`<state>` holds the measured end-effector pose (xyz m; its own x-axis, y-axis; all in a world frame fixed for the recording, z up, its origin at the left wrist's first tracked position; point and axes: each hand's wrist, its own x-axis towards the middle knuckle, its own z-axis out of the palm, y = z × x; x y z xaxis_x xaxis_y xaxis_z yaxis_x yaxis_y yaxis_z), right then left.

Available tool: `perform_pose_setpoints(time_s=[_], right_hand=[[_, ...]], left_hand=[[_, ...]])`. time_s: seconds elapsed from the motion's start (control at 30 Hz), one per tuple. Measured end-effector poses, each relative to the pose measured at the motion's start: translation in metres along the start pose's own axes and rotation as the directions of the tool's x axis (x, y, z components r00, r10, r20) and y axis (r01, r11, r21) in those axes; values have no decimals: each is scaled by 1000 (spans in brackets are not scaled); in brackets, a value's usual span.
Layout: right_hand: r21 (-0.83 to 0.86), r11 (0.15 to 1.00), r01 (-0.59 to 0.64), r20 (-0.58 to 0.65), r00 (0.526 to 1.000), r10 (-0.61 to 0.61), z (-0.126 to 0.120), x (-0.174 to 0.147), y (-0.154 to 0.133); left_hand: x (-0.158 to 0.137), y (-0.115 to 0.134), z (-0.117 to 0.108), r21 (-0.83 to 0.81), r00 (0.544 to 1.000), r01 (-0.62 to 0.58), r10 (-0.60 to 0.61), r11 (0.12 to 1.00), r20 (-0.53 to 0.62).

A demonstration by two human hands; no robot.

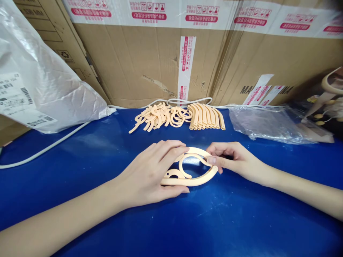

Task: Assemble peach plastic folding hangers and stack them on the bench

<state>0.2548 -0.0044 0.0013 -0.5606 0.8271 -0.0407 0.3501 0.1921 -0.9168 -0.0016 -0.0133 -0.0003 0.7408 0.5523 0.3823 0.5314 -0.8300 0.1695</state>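
A cream plastic folding clothes hanger [197,181] is held between my two hands just above or on the blue table. Its curved arms form an oval, with a hook-like curl inside. My left hand [154,175] wraps over the hanger's left end, thumb along the near side and fingers across the far side. At the right end, my right hand [233,157] pinches the hanger between thumb and fingers. The fingertips of both hands are partly hidden. Farther back lie a heap of loose curved cream pieces [154,116] and neatly lined-up hanger arms [206,116].
Large cardboard boxes [139,64] wall off the back of the blue table [171,225]. A silvery-white parcel bag [53,82] stands at left, beside a white cable [59,144]. Clear plastic bags [268,121] lie at back right.
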Motion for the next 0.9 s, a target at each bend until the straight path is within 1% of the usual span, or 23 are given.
perform_pose_setpoints(time_s=[0.17, 0.23, 0.3, 0.43, 0.5, 0.57, 0.63, 0.67, 0.77, 0.9], right_hand=[[54, 999, -4, 14, 1000, 3, -1, 1, 1], [71, 997, -6, 11, 1000, 5, 0, 2, 1], [91, 996, 3, 7, 1000, -3, 0, 2, 1], [102, 994, 38, -4, 999, -38, 0, 3, 3], [92, 994, 52, -2, 999, -52, -2, 3, 4], [67, 996, 62, 3, 998, -62, -3, 2, 4], [39, 997, 70, 7, 997, -70, -4, 1, 5], [26, 997, 74, 8, 997, -74, -5, 1, 5], [-7, 997, 81, 15, 997, -81, -6, 0, 6], [-38, 994, 99, 29, 995, -98, -6, -1, 7]], left_hand=[[0, 1, 0, 42, 1000, -15, 16, 999, -24], [1, 1, 0, 77, 999, 2, 1, 997, -42], [3, 2, -1, 123, 997, 52, -44, 991, -71], [4, -2, -3, 211, 977, 194, -170, 958, -126], [4, -8, -4, 277, 963, 265, -236, 924, -133], [4, -15, -6, 365, 944, 331, -305, 870, -128], [5, -23, -9, 427, 927, 367, -360, 826, -100], [5, -28, -11, 439, 923, 370, -379, 819, -70], [6, -42, -18, 394, 904, 382, -426, 836, 26], [8, -55, -28, 296, 927, 276, -335, 914, 170]])
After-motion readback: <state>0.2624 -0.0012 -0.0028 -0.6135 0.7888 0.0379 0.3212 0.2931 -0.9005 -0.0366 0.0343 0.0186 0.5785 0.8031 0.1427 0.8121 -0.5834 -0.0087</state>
